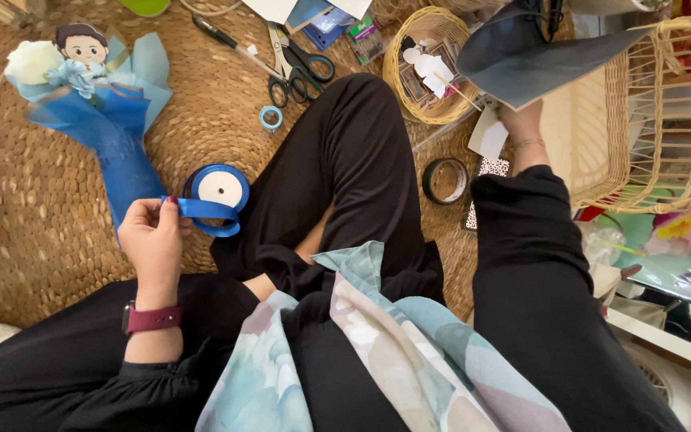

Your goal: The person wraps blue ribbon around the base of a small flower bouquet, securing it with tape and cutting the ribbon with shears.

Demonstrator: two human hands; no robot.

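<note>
Fingers of the left hand [152, 236] pinch the loose end of a blue ribbon [205, 210], which runs across to its spool [219, 190] lying flat on the woven mat [33, 200] just beside the hand; a dark red band sits on that wrist. The right hand [524, 120] reaches away toward the top of the view, and its fingers are hidden behind a dark grey sheet [521, 60], so whether they grip the sheet or merely lie under it cannot be told. A white paper scrap [489, 136] lies just beside that wrist. Between the two arms stretch the person's black-trousered legs, with a pale floral scarf draped over the lap. Near the right forearm a dark roll of tape [445, 180] rests on the mat. Further out, a blue wrapped bouquet [97, 112] topped with a cartoon figure lies to the left of the spool, black-handled scissors [297, 68] and a small blue tape ring [270, 118] lie beyond the knee, and a round wicker basket [397, 80] holds paper cutouts beside a large pale wicker basket [657, 120].
</note>
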